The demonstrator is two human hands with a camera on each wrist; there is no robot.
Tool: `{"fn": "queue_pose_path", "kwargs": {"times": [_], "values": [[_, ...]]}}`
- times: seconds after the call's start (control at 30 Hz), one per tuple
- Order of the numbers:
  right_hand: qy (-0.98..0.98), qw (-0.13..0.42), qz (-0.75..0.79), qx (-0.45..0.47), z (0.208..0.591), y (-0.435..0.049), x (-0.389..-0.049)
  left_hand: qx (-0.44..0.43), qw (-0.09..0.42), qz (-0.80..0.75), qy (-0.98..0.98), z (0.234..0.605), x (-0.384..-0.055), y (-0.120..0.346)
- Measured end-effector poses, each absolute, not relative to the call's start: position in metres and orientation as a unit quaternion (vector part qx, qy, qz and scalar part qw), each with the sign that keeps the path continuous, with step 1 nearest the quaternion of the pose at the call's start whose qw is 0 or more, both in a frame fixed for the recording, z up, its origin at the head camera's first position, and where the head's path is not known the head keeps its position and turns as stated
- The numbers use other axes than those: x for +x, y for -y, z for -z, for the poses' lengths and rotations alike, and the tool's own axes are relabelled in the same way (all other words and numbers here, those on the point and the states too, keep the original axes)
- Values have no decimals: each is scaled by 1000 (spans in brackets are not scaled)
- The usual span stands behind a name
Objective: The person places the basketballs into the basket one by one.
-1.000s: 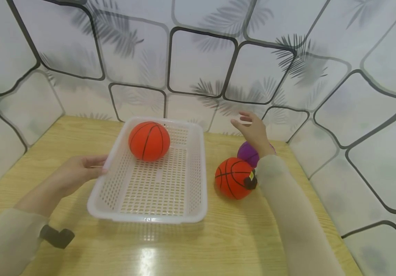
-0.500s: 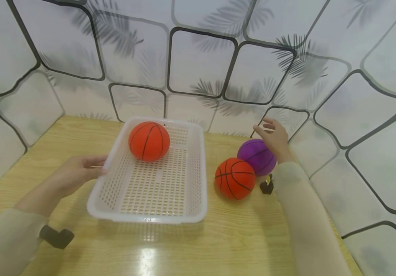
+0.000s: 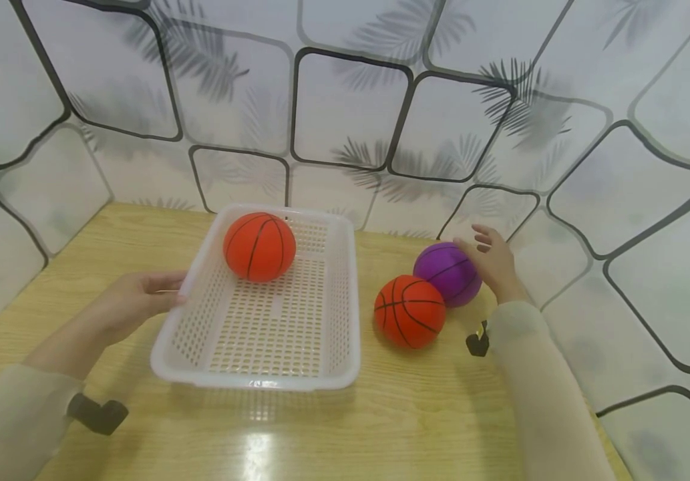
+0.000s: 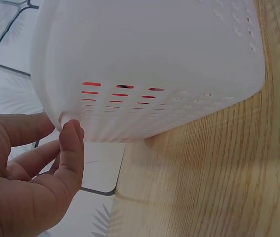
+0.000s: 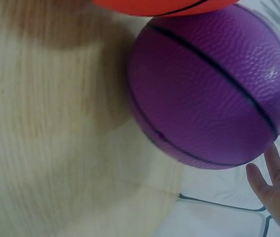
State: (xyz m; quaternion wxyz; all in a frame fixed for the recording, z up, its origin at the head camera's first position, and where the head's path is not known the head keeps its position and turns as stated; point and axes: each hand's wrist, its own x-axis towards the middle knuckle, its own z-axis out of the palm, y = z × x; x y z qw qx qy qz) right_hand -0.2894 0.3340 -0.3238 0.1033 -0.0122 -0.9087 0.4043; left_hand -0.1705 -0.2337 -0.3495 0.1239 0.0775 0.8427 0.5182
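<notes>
A white plastic basket with slotted sides stands on the table, and an orange toy basketball lies in its far left part. My left hand pinches the basket's left rim between thumb and fingers, as the left wrist view shows close up. To the right of the basket, a second orange basketball sits against a purple basketball. My right hand is at the purple ball's right side, fingers spread, fingertips right at its surface in the right wrist view. It grips nothing.
The wooden table extends toward me in front of the basket. A patterned wall covering rises along the table's back and right side, close behind the purple ball. A dark wrist camera hangs at my right sleeve.
My right hand has moved right and down, from above and behind the purple ball to its right side, uncovering the ball. The left hand, the basket and the balls have stayed put.
</notes>
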Motion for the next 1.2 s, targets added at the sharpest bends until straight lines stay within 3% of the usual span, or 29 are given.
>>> {"fn": "queue_pose_path", "kwargs": {"times": [0.33, 0.7, 1.0, 1.2], "values": [[910, 61, -409, 25, 341, -347, -283, 81, 122, -520, -841, 351, -170, 235], [895, -27, -444, 36, 357, -360, -279, 80, 130, -525, -837, 349, -170, 235], [872, -57, -484, 32, 364, -363, -276, 78, 131, -530, -834, 352, -172, 236], [862, -44, -505, 31, 367, -363, -275, 85, 127, -534, -832, 352, -172, 237]]}}
